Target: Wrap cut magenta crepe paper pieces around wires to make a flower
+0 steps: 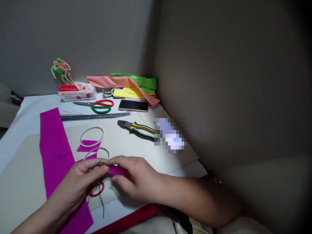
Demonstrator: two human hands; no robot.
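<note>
My left hand [81,180] and my right hand [133,177] meet near the front of the table, fingertips touching. My left fingers pinch a thin wire ring [96,154], whose wire tails hang below the hand. My right hand is closed on a folded strip of magenta paper [119,170] at the ring. Under my left hand lies a small red ring [96,191]. A long magenta paper sheet [53,143] stretches along the left. A second wire ring [92,136] lies beyond, over a magenta scrap.
Pliers [136,128] lie right of centre on beige card [122,143]. Behind are a bundle of thin wires [95,116], red and green scissors [101,106], a phone [133,105], coloured paper rolls [129,85], and a tissue pack [77,91]. A wall [231,81] stands at the right.
</note>
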